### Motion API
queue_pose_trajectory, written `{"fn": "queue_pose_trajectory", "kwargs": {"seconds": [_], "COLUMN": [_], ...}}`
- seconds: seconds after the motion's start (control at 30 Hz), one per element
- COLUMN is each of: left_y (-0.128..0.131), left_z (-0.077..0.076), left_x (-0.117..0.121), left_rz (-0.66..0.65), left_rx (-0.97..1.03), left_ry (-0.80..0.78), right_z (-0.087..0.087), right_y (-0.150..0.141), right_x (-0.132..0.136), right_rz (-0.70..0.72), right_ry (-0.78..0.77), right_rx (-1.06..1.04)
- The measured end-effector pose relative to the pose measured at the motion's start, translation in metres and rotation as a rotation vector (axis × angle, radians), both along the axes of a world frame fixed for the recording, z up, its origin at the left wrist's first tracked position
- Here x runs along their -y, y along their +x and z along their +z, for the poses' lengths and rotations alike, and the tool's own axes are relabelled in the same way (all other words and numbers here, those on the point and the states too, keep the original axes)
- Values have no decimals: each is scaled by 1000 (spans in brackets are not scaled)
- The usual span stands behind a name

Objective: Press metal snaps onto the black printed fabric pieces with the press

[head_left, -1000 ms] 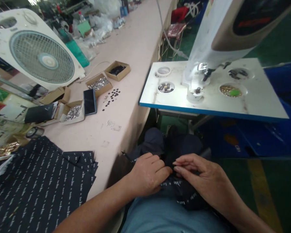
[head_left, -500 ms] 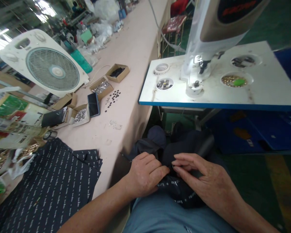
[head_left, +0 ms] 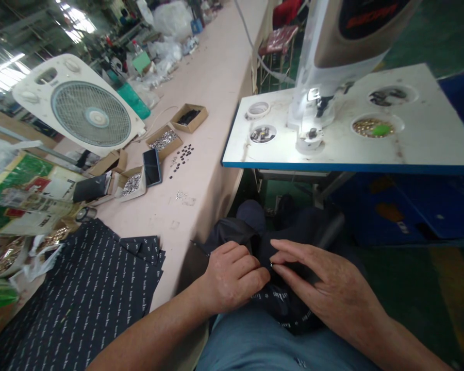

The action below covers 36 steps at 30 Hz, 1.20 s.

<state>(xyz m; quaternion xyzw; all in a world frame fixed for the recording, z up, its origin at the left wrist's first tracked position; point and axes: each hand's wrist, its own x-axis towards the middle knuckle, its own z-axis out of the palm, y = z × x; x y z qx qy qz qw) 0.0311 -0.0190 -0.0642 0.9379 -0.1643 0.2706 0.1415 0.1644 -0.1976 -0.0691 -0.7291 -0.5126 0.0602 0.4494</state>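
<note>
A dark garment [head_left: 290, 304] with white lettering on its lining lies bunched across my lap. My left hand [head_left: 235, 278] is closed on the fabric, fingers curled and knuckles up. Just to its right, my right hand [head_left: 325, 283] pinches a tiny shiny piece [head_left: 271, 265], perhaps a snap part, between thumb and fingertips against the cloth. Its exact kind is too small to tell. The fingertips of both hands nearly touch, and the cloth beneath them is partly hidden.
Ahead stands a press machine [head_left: 313, 118] on a white table [head_left: 270, 154] with cups of metal parts. On the left bench [head_left: 201, 154] are a fan [head_left: 96, 116], a phone [head_left: 152, 167], small boxes of fasteners [head_left: 164, 141], loose black snaps [head_left: 182, 161] and a lettered fabric stack [head_left: 96, 293].
My right hand has shifted slightly left toward my left hand, still pinching the tiny piece. My left hand keeps its hold, and the view has turned a little.
</note>
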Motion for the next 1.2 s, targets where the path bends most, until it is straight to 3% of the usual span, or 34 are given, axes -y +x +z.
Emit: {"fn": "queue_pose_trajectory", "kwargs": {"seconds": [0.47,0.7,0.9,1.07,1.2], "left_y": [-1,-1,4,8,11], "left_z": [-4,-7,-10,-11,-9], "left_x": [3,4,3,5,4], "left_rz": [20,72,108,203,272], "left_rx": [-69,-226,-342,-440,-598], "left_ry": [-61,-184,-365,-475,-556], "right_z": [1,-1,-1,-7,-16], "right_y": [-2,1,0,-7,-8], "right_x": [0,5,15,7,2], "right_rz": [56,126,151,153,150], "right_ry": [-16,-21,-147,-228,-199], "right_rx": [170,93,113,97,85]}}
